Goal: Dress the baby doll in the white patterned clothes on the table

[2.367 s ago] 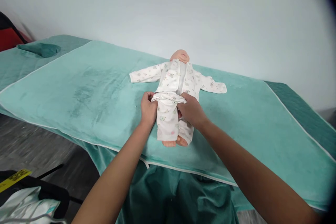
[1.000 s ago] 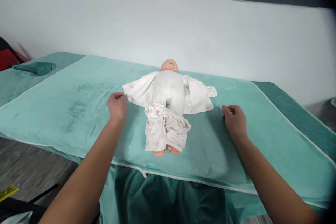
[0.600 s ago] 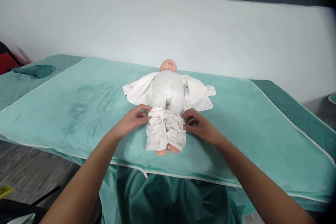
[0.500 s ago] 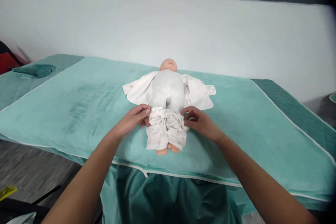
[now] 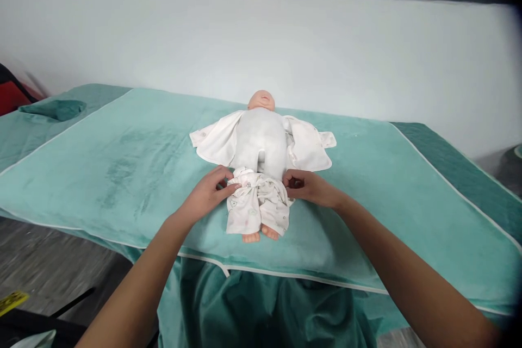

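A baby doll [image 5: 261, 136] lies on its back with its feet toward me. White printed pants [image 5: 244, 212] are bunched around its legs, below the grey-white cloth body. My left hand [image 5: 210, 190] pinches the bunched waist of the pants on the left side, thumb on top of the cloth. On the right side, my right hand [image 5: 308, 187] has its fingers curled closed at the waist edge. A white shirt [image 5: 308, 147] is spread open beneath the doll, its front panels laid out to both sides. Two bare feet [image 5: 250, 237] stick out of the pant legs.
A green plush cover [image 5: 130, 152] with white piping spreads over the table and hangs down at the front. Behind it rises a white wall [image 5: 261, 38]. At the far left are a folded green cloth [image 5: 55, 110] and a red-and-black object [image 5: 12, 95].
My left thumb has moved right onto the pants' waist, and the left fingers have closed on the cloth. My right fingers have curled tighter at the right edge. The pants' waist sits slightly lower.
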The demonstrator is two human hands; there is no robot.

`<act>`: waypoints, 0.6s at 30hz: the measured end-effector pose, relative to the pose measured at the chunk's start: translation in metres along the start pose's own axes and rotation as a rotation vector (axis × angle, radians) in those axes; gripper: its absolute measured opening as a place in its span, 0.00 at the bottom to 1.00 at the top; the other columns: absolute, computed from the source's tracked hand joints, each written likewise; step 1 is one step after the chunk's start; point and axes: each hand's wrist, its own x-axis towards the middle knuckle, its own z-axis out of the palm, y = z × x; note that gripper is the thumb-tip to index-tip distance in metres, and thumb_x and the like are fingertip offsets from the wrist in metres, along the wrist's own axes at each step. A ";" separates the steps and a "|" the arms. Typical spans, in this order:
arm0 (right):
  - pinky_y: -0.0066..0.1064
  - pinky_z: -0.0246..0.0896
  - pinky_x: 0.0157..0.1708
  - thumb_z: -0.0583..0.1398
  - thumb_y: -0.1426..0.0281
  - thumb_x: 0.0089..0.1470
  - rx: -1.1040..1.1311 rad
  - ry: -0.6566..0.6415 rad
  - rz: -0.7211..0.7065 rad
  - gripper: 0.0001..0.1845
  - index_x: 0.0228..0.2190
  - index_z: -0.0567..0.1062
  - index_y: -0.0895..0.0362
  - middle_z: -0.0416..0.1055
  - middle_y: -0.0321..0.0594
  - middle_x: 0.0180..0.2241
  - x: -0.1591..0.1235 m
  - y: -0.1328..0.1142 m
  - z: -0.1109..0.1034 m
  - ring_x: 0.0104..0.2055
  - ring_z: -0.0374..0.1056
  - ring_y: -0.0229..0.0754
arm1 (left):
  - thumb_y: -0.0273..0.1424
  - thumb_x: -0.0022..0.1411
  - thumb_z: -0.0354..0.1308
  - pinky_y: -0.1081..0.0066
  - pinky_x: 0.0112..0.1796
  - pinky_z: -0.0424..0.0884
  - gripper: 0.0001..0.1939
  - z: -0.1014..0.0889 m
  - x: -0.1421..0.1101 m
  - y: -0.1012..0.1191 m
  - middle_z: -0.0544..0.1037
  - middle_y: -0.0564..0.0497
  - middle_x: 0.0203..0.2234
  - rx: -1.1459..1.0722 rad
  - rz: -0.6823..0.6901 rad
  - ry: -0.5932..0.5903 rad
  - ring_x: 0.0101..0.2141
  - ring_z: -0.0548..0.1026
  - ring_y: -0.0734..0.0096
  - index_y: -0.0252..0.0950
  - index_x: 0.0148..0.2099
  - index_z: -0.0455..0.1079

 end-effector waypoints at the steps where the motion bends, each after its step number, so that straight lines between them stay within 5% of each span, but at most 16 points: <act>1: 0.30 0.51 0.31 0.66 0.59 0.53 0.004 -0.007 0.012 0.15 0.30 0.69 0.55 0.62 0.30 0.28 0.000 0.001 0.000 0.31 0.55 0.35 | 0.45 0.65 0.57 0.69 0.38 0.66 0.14 0.001 -0.001 -0.001 0.71 0.51 0.37 0.008 0.037 0.002 0.38 0.70 0.68 0.39 0.37 0.70; 5: 0.30 0.51 0.31 0.65 0.58 0.54 -0.022 -0.076 0.022 0.14 0.31 0.69 0.54 0.62 0.30 0.28 -0.002 0.000 -0.004 0.30 0.56 0.36 | 0.40 0.68 0.55 0.66 0.47 0.67 0.11 0.005 -0.006 -0.005 0.73 0.48 0.41 0.056 0.155 0.085 0.45 0.71 0.65 0.39 0.38 0.71; 8: 0.32 0.54 0.33 0.64 0.62 0.56 -0.097 -0.084 -0.115 0.11 0.29 0.69 0.54 0.64 0.33 0.30 0.002 -0.006 -0.012 0.32 0.58 0.37 | 0.38 0.68 0.55 0.63 0.54 0.65 0.09 0.007 -0.004 -0.001 0.72 0.45 0.53 0.023 0.184 0.181 0.55 0.70 0.62 0.39 0.38 0.70; 13: 0.36 0.60 0.44 0.62 0.68 0.54 -0.247 0.446 -0.406 0.10 0.25 0.66 0.54 0.68 0.43 0.44 0.030 -0.009 -0.016 0.49 0.65 0.46 | 0.40 0.65 0.59 0.60 0.58 0.64 0.11 0.005 0.028 0.013 0.70 0.45 0.61 -0.345 0.074 0.325 0.60 0.68 0.58 0.39 0.35 0.67; 15: 0.37 0.62 0.46 0.60 0.68 0.53 -0.203 0.609 -0.391 0.09 0.26 0.65 0.53 0.68 0.45 0.49 0.043 -0.006 -0.010 0.55 0.63 0.48 | 0.41 0.64 0.59 0.62 0.55 0.66 0.12 0.004 0.046 0.014 0.72 0.46 0.60 -0.428 0.003 0.341 0.58 0.70 0.58 0.39 0.34 0.66; 18: 0.36 0.62 0.43 0.58 0.67 0.55 -0.084 0.700 -0.287 0.09 0.26 0.63 0.52 0.72 0.42 0.44 0.059 0.000 -0.006 0.49 0.67 0.46 | 0.41 0.64 0.58 0.69 0.42 0.69 0.12 0.002 0.075 0.006 0.79 0.49 0.45 -0.444 -0.076 0.393 0.45 0.75 0.64 0.39 0.33 0.65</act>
